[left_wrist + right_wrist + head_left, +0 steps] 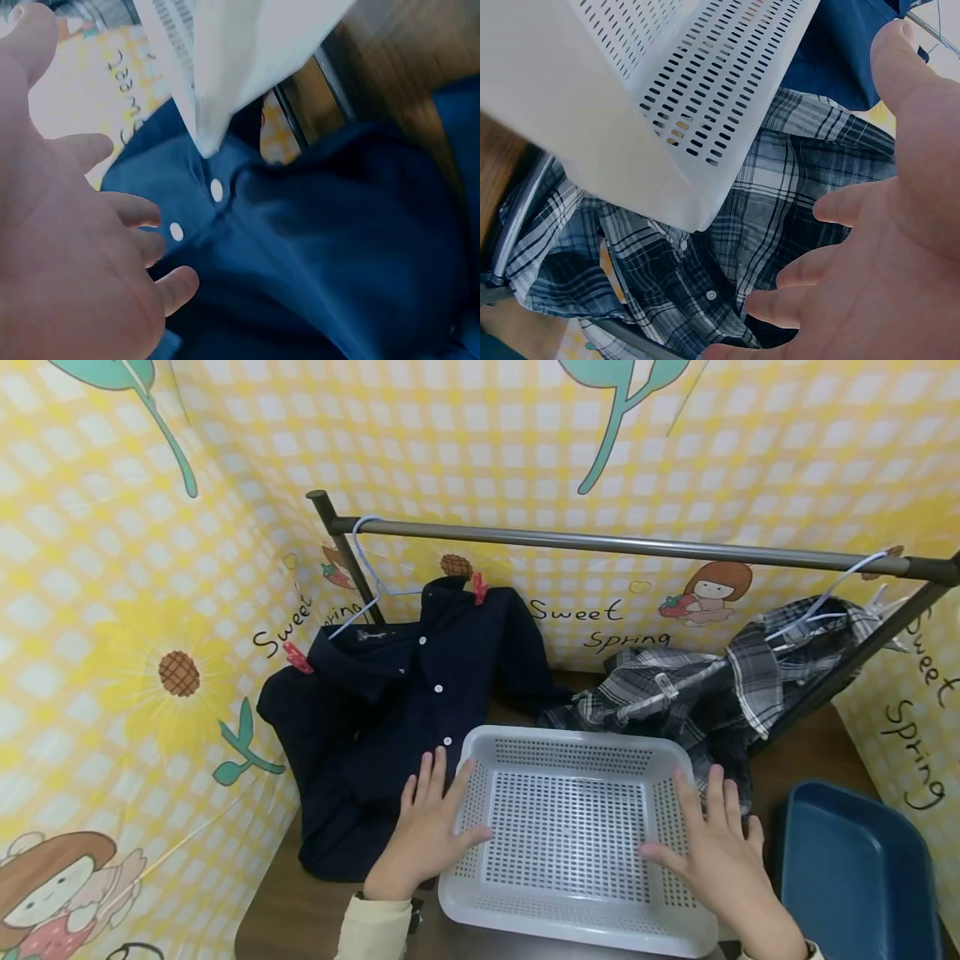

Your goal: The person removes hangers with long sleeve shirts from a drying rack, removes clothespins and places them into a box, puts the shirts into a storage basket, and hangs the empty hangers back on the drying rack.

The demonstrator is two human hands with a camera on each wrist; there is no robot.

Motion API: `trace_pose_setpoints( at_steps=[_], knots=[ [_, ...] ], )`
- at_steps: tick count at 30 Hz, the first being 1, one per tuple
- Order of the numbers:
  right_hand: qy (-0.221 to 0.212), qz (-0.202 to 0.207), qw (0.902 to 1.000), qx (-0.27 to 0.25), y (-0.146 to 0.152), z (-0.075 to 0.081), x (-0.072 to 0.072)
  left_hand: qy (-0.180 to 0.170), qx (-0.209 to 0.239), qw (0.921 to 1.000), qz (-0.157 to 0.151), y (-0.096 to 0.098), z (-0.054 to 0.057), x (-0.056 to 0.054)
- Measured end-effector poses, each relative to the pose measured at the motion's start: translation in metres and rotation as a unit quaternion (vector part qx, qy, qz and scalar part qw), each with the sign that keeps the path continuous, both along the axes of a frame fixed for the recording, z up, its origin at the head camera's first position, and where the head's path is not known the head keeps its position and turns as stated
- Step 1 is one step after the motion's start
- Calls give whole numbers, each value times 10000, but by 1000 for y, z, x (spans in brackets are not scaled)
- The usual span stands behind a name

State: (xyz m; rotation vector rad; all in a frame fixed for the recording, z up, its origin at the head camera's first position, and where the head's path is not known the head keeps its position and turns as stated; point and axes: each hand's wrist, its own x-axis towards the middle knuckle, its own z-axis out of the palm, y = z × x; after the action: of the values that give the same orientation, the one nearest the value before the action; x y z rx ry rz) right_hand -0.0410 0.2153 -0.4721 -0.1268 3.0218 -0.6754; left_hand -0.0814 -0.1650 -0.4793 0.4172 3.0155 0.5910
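Observation:
An empty light-grey perforated plastic basket (pixel 566 835) sits at the front middle of the dark wooden table. My left hand (pixel 423 835) hovers by its left side with fingers spread. On the opposite side, my right hand (pixel 716 852) has its fingers spread too. Both wrist views show the palms apart from the basket and nothing held. Behind the left hand, a navy buttoned shirt (pixel 390 727) droops from a pale blue hanger (pixel 365 560), with red clothespins (pixel 297 657) at its shoulders. A dark plaid shirt (pixel 772 187) hangs beyond the right hand.
A metal rail (pixel 600 541) on posts spans the back, carrying both hangers. To the right of the basket stands a dark blue plastic tub (pixel 855 868). Yellow checked cloth (pixel 465 460) with cartoon prints walls in the back and sides.

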Motion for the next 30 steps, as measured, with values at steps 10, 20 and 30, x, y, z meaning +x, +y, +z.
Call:
trace_pose_setpoints(
  at_steps=[10,20,30],
  knots=[
    [-1066,-455,9929,-255,21,-15,-1,2460,800,9642,583,-65,27,-30],
    [-2253,-754,9666,-957,24,-45,-3,1933,1584,9421,2237,-157,94,-82],
    [-2120,-1386,9622,-1004,6,-60,0,1159,710,9797,1472,-189,109,-110]
  ],
)
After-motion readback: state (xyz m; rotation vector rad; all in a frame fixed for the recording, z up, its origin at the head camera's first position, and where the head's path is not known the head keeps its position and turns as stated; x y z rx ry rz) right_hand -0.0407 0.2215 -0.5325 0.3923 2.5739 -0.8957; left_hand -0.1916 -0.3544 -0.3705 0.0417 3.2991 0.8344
